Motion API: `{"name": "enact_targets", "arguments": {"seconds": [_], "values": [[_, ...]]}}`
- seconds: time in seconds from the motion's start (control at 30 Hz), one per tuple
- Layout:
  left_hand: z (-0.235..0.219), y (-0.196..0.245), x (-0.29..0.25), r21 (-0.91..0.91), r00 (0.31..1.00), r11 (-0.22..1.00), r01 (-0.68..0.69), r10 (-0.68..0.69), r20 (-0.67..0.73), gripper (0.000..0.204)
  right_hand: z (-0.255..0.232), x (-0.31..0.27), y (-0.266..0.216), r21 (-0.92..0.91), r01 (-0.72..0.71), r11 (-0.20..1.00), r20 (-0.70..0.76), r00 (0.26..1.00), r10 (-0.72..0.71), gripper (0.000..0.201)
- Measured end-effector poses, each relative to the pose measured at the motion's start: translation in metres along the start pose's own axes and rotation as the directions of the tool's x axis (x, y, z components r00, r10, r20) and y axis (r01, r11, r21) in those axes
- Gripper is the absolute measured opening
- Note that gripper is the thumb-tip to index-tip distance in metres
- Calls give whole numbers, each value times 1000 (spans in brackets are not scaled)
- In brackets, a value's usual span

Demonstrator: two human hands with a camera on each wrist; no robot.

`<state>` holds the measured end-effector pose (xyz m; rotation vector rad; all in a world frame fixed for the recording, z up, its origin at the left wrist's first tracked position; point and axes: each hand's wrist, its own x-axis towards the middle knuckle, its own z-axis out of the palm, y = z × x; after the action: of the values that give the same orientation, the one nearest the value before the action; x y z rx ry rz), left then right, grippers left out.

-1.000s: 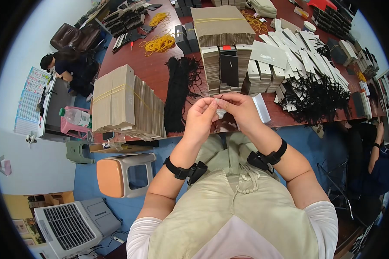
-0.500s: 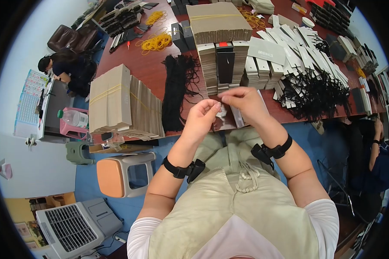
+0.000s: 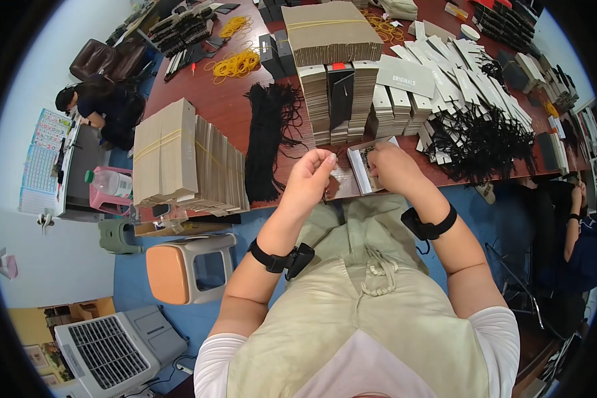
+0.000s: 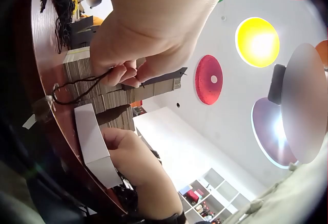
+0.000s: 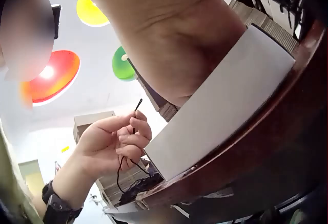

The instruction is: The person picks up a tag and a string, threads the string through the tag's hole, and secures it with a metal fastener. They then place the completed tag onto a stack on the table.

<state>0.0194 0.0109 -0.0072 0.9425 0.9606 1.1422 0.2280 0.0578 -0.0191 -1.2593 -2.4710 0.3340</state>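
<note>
The left hand pinches a thin black cord between thumb and fingers; in the right wrist view a short cord end sticks up above the fingertips and a loop hangs below. The right hand reaches into a small white box at the table's front edge. Its fingertips are hidden behind the box wall in the right wrist view, so what they touch cannot be seen.
Banded grey card stacks and a bundle of black cords lie to the left. Taller card stacks stand behind the hands. White tags with black cords are heaped at right. Two other people sit at the sides.
The hands were together at the cord; the right hand has let go, moved right and gone down into the white box. The left hand has stayed nearly in place with the cord.
</note>
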Motion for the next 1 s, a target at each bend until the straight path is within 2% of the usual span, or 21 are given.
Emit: {"name": "enact_targets", "arguments": {"seconds": [0.07, 0.17, 0.2, 0.23, 0.27, 0.37, 0.57, 0.77, 0.87, 0.97, 1.0], "values": [[1, 2, -1, 10, 1000, 1000, 10, -10, -14, 13, -7, -1, -6, -2, 27, 1000, -96, 995, -27, 11], [4, 5, -3, 2, 1000, 1000, 8, -8, -18, 12, -33, 5, -28, 394, -48, 918, -204, 969, 139, 12], [5, 6, -4, -4, 1000, 1000, 5, -5, -14, 12, -34, 6, -34, 662, -77, 745, -124, 970, 210, 12], [6, 7, -4, 2, 1000, 1000, 0, 0, -6, 12, -34, 8, -39, 861, -107, 497, -26, 967, 253, 13], [8, 7, -4, 8, 1000, 1000, -5, 5, 3, 12, -34, 9, -42, 971, -135, 198, 80, 961, 263, 13], [12, 10, -4, 17, 1000, 1000, -15, 14, 14, 12, -22, 11, -40, 997, -65, 30, 57, 975, 216, 14], [10, 9, -5, 5, 999, 1000, -28, 28, 23, 11, -14, 12, -42, 994, -75, -82, 92, 970, 225, 16], [10, 11, -6, 2, 1000, 1000, -8, 8, 18, 11, -6, 14, -43, 988, -108, -112, 129, 970, 206, 16], [8, 9, -5, -38, 999, 999, 0, 2, 37, 12, -6, 13, -47, 986, -158, -45, 164, 963, 216, 17], [8, 8, -4, -66, 999, 998, -6, 9, 42, 13, -1, 14, -44, 991, -132, -29, 135, 970, 201, 13], [8, 8, -4, -72, 999, 997, -10, 13, 40, 13, -2, 14, -45, 994, -104, 31, 95, 971, 221, 14]]}}
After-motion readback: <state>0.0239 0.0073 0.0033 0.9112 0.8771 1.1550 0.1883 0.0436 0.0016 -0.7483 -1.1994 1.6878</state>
